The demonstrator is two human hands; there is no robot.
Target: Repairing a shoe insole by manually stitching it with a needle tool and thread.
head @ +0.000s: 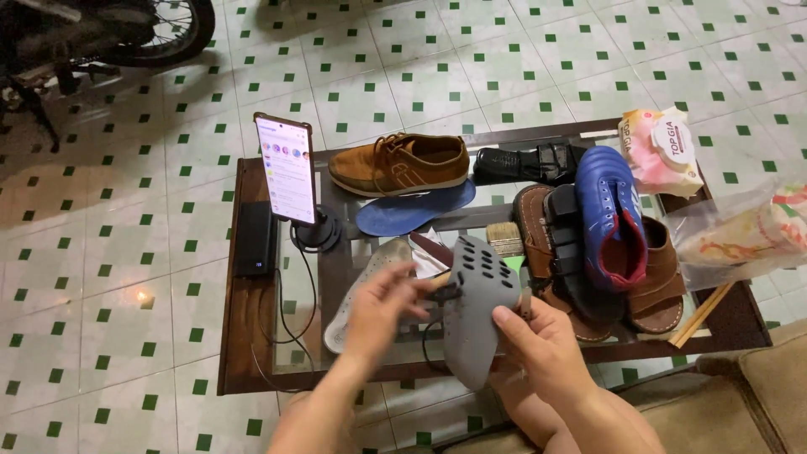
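- right hand [538,340] — nearest the camera, palm up under a grey clog [477,311]; fingers curled about its right edge, thumb pressed on top
- grey clog: smooth moulded foam, rounded toe punched with oval holes; held above the near edge of the glass-topped table [252,336]
- left hand [382,307] — fingers bent together, tips pinching the clog's left rim
- beyond: tan suede lace-up shoe [399,162]; flat blue insole [416,210]; glossy blue boot [612,214] lying on brown strapped sandals [656,290]; phone [287,168] upright on a stand

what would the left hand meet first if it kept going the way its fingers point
Probably the grey perforated shoe: the left hand points up and right at it, fingertips already at its edge. Depth is hard to judge from this one view.
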